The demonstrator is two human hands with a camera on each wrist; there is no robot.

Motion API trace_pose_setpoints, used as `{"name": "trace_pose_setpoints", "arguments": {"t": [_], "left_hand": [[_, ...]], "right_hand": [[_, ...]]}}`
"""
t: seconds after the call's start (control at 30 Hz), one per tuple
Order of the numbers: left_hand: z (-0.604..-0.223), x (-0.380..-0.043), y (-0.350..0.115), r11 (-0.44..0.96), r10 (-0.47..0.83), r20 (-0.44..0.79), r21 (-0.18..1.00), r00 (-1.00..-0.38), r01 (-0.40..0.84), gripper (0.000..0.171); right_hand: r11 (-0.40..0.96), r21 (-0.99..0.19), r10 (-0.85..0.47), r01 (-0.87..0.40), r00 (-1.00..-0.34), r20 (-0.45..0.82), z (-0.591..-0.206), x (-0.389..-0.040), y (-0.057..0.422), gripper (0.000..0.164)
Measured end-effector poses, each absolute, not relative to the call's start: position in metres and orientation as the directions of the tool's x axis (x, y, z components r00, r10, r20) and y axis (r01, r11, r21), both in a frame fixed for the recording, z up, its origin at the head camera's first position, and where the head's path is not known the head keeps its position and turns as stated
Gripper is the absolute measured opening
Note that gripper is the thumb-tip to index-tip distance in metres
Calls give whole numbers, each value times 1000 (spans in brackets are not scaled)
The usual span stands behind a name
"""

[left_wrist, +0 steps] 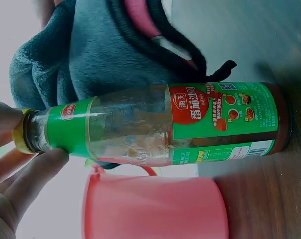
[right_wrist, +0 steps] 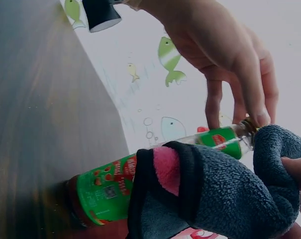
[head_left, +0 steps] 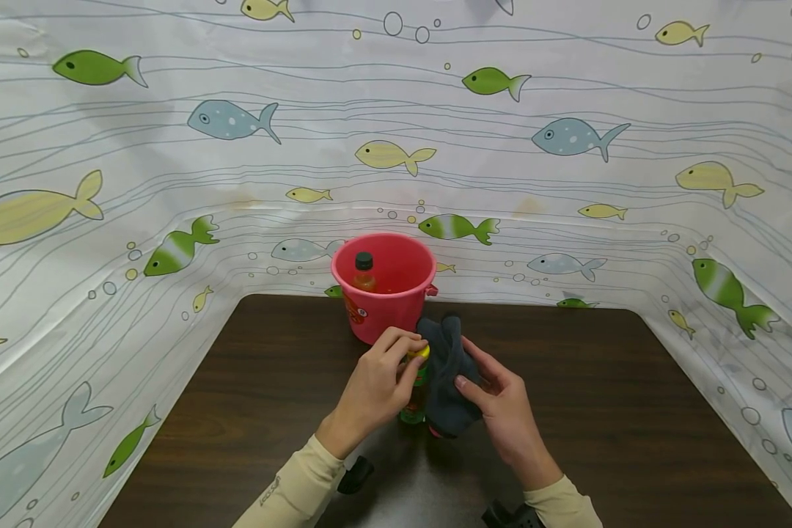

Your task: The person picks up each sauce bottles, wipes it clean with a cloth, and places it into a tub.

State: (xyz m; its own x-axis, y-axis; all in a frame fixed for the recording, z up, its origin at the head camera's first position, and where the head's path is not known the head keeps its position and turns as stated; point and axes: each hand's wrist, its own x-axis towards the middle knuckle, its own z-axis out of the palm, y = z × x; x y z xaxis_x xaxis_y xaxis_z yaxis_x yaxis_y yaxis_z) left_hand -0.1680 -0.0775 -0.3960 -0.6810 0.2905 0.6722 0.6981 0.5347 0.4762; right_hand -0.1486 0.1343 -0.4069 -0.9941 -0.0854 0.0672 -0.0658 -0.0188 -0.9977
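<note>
A glass sauce bottle [left_wrist: 135, 124] with green and red labels and a yellow cap [head_left: 419, 352] stands upright on the dark table. My left hand [head_left: 378, 378] pinches it at the cap and neck from above. In my right hand [head_left: 504, 407] is a dark grey-blue cloth [head_left: 452, 378], gripped between thumb and fingers. The cloth hangs folded against the bottle's right side, and a pink patch [right_wrist: 166, 169] shows at its fold. In the left wrist view the bottle's lower part looks dark red-brown, while its upper glass is mostly see-through.
A pink bucket [head_left: 384, 312] stands just behind the bottle, its handle joint at the right rim. Inside it is a bottle with a dark cap [head_left: 364, 262]. The brown table [head_left: 270, 411] meets a fish-patterned curtain [head_left: 396, 88] at the back and sides.
</note>
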Motion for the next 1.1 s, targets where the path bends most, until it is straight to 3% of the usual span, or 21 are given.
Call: {"name": "trace_pose_setpoints", "arguments": {"t": [0.33, 0.6, 1.1], "left_hand": [[-395, -169, -78, 534, 301, 672, 470, -677, 703, 24], [-395, -170, -81, 509, 305, 660, 495, -686, 704, 24], [-394, -171, -81, 493, 319, 653, 505, -687, 708, 23]], "right_hand": [[57, -995, -144, -84, -987, 76, -418, -145, 126, 56], [245, -939, -149, -241, -966, 209, -427, -148, 117, 60], [466, -837, -151, -286, -958, 244, -452, -151, 110, 67]]}}
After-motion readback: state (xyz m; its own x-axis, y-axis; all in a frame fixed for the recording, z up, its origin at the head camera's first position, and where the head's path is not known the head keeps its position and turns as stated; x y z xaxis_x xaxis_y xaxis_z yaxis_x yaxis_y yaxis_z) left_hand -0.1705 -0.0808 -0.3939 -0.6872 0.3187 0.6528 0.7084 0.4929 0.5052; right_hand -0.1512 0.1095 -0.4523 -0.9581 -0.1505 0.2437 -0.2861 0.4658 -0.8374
